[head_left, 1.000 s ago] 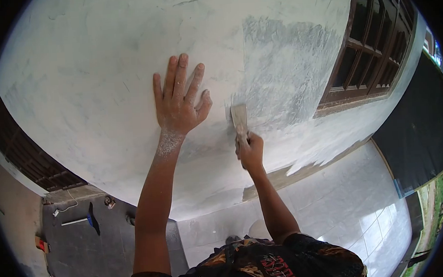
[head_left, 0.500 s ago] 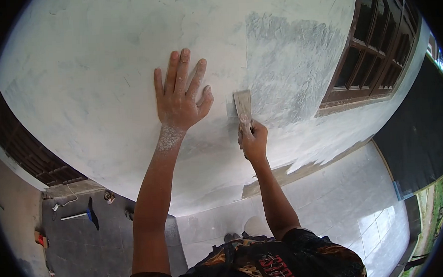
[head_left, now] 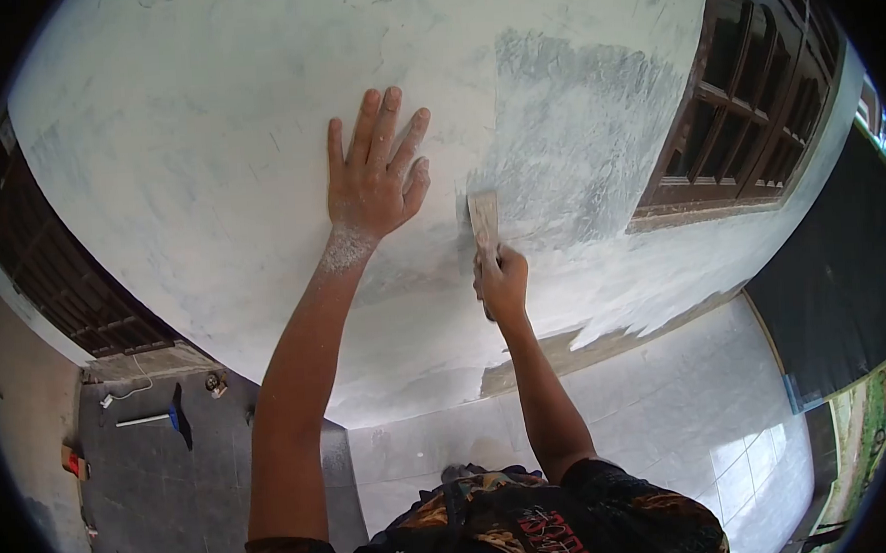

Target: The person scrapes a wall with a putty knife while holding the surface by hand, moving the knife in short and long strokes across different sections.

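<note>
Directly ahead is a wall (head_left: 198,189) coated in whitish plaster, with a rougher grey patch (head_left: 576,129) right of centre. My left hand (head_left: 373,180) rests on the white part, fingers stretched out, with pale dust on the skin and wrist. Lower and to the right, my right hand (head_left: 505,285) is closed around the handle of a putty knife (head_left: 484,216). Its flat blade points up and lies against the wall at the left edge of the grey patch. Most of the handle is hidden by my fingers.
A brown-framed window (head_left: 734,91) is at the right, and dark wooden shutters (head_left: 51,257) are at the left. Below left, a blue-headed broom (head_left: 175,419) lies on the dark tiled floor (head_left: 174,501). A black sheet (head_left: 823,267) hangs at the far right.
My left hand has shifted slightly up and right against the wall. The putty knife's blade appears slightly lower, and my right hand stays closed on it. The whole view has tilted a little.
</note>
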A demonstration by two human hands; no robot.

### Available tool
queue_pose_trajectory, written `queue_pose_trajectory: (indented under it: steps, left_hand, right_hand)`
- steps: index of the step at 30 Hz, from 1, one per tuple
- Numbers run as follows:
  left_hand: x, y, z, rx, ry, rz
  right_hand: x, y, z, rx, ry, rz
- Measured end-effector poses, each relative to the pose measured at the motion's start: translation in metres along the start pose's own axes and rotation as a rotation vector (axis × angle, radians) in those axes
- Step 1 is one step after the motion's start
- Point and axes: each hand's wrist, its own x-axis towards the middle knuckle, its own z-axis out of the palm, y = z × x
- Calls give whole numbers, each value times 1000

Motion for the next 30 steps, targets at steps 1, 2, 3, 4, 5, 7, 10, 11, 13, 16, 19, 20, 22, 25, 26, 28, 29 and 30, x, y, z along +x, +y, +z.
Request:
queue_pose_trajectory:
  steps: [1, 2, 3, 4, 5, 7, 10, 11, 13, 16, 19, 20, 22, 25, 26, 28, 29, 30]
  left_hand:
    - [0, 1, -1, 0, -21, -2]
    - [1, 1, -3, -2, -20, -5]
    - [4, 0, -6, -15, -38, 17]
    - [8, -2, -9, -27, -58, 38]
    - [14, -7, -13, -24, -54, 36]
    - [35, -21, -23, -24, -110, 153]
    - [76, -47, -38, 9, -119, 304]
    - [83, -51, -41, 10, -116, 305]
    - [94, -56, -45, 49, -145, 393]
    - [89, -55, -46, 53, -200, 394]
    - [88, -55, -45, 66, -197, 415]
    - [88, -55, -43, 59, -195, 410]
    - [88, -55, -42, 80, -169, 417]
    - [87, -54, -42, 115, -168, 411]
    - [87, -54, -41, 115, -168, 412]
    - [88, -54, -39, 137, -160, 412]
    - [88, -54, -39, 136, -157, 420]
    - [87, -53, -38, 142, -156, 406]
  right_hand:
    - [2, -11, 0, -4, 1, 2]
    - [10, -25, 2, 48, -19, 0]
    - [15, -34, 3, 99, -41, -4]
    - [16, -31, 4, 146, -58, -4]
    - [14, -25, 2, 145, -62, -8]
    - [2, -11, -1, 82, -42, 88]
    - [11, -10, -3, 51, -61, 42]
    - [15, -12, -5, 37, -66, -18]
    - [23, -28, -3, 42, -65, -56]
    - [15, -18, -4, 28, -60, -52]
    - [-6, 11, -8, 7, -46, 27]
    - [-9, 19, -10, 8, -46, 58]
    - [7, 25, -7, -45, -26, -56]
    - [22, 7, -4, -68, -21, -170]
    - [23, 11, -3, -66, -23, -182]
    - [21, 20, -2, -55, -18, -198]
    - [13, 27, -4, -87, -9, -137]
    - [8, 34, -5, -119, 1, -73]
